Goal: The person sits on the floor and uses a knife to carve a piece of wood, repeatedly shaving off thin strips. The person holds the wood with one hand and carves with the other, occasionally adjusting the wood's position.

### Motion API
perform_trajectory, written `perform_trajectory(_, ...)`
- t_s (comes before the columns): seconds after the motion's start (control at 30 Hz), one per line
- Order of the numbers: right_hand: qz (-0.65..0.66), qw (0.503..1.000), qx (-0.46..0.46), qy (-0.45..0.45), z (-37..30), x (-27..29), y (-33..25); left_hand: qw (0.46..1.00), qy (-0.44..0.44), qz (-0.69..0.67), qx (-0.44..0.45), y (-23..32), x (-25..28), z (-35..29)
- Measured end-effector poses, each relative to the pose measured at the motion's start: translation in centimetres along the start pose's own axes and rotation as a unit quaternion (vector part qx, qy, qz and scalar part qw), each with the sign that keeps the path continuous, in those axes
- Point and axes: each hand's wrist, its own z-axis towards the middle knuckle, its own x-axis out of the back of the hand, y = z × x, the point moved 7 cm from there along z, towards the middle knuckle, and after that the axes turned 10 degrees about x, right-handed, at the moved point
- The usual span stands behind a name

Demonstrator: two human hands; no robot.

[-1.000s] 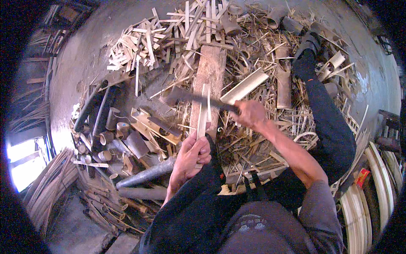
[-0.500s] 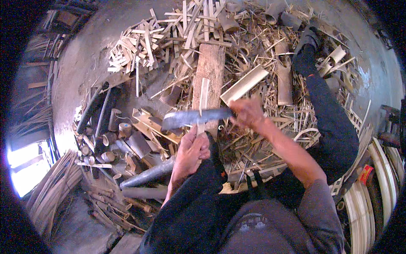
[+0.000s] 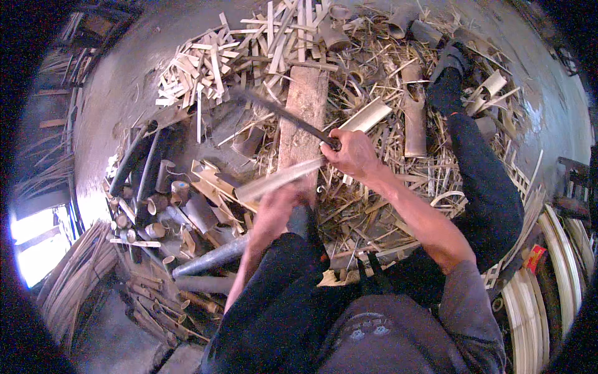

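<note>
My right hand (image 3: 356, 154) is closed around the handle of a long dark machete (image 3: 289, 117). Its blade slants up and to the left, across the wooden plank (image 3: 306, 93) and clear of the strip. Smeared by motion, my left hand (image 3: 279, 204) grips a pale bamboo strip (image 3: 280, 179) just in front of my left knee. The strip lies aslant, its right end close below my right hand. Beyond that hand a split bamboo half (image 3: 369, 117) rests on the shavings.
Pale slats (image 3: 198, 68) are heaped at the far left. Cut bamboo tubes (image 3: 180, 192) crowd the left side, near a bundle of thin strips (image 3: 78, 274). Shavings (image 3: 374, 215) litter the ground between my legs. Long curved strips (image 3: 529, 311) stand at the right.
The machete has come off the bamboo strip and swung so its tip points up and left. The strip has turned from upright to a slant, and my left hand has moved with it.
</note>
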Motion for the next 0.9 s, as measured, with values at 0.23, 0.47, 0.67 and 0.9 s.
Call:
perform_trajectory(0.23, -0.015, 0.999, 0.028, 0.003, -1.8, -1.7, -0.2, 0.968, 0.198, 0.026, -0.151, 3.7, 0.4, 2.2)
perform_trajectory(0.47, -0.132, 0.978, 0.160, -0.017, -2.5, -2.7, -0.6, 0.987, 0.041, -0.145, 0.056, 1.4, -1.1, -1.1)
perform_trajectory(0.67, -0.131, 0.983, -0.127, 0.031, 0.4, 3.7, 9.8, 0.989, 0.013, -0.072, 0.127, 1.7, -1.9, -6.6)
perform_trajectory(0.9, -0.177, 0.966, 0.181, -0.057, -3.1, -2.2, 0.5, 0.992, 0.026, -0.018, 0.123, 0.9, -2.7, -3.0)
